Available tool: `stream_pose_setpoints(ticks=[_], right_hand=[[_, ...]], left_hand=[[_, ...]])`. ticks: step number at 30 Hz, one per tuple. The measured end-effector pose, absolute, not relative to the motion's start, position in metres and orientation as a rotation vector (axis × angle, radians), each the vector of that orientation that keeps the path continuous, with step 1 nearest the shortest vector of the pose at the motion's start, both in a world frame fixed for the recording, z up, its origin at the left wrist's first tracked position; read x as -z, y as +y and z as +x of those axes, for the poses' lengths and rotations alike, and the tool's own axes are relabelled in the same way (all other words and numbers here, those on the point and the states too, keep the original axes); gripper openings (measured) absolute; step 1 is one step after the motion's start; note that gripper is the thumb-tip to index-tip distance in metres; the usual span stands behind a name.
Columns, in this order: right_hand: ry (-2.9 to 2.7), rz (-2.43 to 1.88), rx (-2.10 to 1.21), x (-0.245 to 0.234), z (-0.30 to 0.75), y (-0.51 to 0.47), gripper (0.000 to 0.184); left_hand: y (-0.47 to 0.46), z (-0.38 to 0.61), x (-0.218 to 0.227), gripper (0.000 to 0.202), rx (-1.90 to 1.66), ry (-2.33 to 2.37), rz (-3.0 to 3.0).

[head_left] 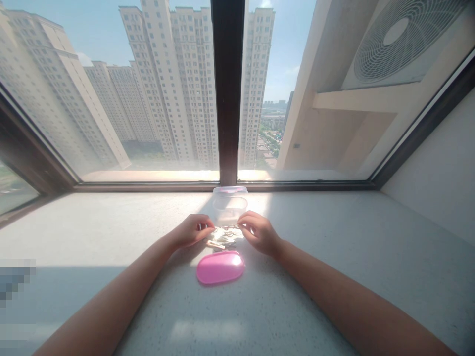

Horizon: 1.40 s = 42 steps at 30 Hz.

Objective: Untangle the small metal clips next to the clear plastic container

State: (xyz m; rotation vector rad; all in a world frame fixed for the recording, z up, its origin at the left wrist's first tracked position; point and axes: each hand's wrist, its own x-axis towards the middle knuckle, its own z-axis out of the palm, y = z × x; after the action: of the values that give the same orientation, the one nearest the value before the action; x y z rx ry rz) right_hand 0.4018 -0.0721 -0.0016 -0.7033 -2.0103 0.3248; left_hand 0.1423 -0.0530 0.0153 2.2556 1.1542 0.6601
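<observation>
Window sill [92, 237] of pale, smooth-looking material with fine specks, crossed by patches of sunlight and grey shadow, beneath broad glass panes. At left, beyond the glass, stand pale towers [170, 74], tall and angular, their faces ruled with rows of small windows. The left hand [191, 230], at the end of a bare forearm, curves inward with thumb and fingers drawn close beside the metal pieces; whether its grip is clamped on one cannot be told. Near the sill's middle lies the pink oval [220, 268], flat, smooth and glossy, with a rounded rim and a bright reflection toward its right end. Just beyond it, between the hands, the metal pieces [217, 244] rest in a small loose cluster, slender and shiny; glare hides their exact form. Behind these, close to the dark, straight-edged window post [228, 99], sits the box [230, 203], colourless, see-through and round-cornered. The right hand [260, 235] bends in from the other side, its thumb and forefinger nearly meeting at the cluster's edge; a hold on a piece cannot be confirmed. Farther right, outside, the fan unit [404, 39] shows a round grille of concentric wires around a plain disc. At far right rises a plain, pale wall [441, 148].
</observation>
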Motion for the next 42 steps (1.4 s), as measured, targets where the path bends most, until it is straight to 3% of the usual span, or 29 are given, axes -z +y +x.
stream_pose_setpoints(ticks=[7,12,16,23,36,42], right_hand=[[-2.042,-0.676,-0.337,0.002,0.401,-0.071,0.013],[-2.065,-0.664,-0.334,0.003,0.400,-0.071,0.012],[-2.067,-0.667,-0.358,0.004,0.398,-0.072,0.013],[-2.150,-0.745,-0.438,0.012,0.398,-0.068,0.027],[-2.290,-0.825,-0.481,0.018,0.399,-0.063,0.017],[-2.291,-0.897,-0.480,0.019,0.400,-0.062,0.022]], left_hand=[[-0.055,0.145,-0.018,0.016,-0.637,1.127,2.317],[-0.056,0.153,-0.015,0.030,-0.693,1.027,2.354],[-0.058,0.159,-0.012,0.020,-0.723,0.997,2.447],[-0.059,0.157,-0.013,0.023,-0.721,1.034,2.494],[-0.058,0.154,-0.018,0.020,-0.743,1.098,2.465],[-0.056,0.149,-0.014,0.025,-0.784,1.170,2.346]])
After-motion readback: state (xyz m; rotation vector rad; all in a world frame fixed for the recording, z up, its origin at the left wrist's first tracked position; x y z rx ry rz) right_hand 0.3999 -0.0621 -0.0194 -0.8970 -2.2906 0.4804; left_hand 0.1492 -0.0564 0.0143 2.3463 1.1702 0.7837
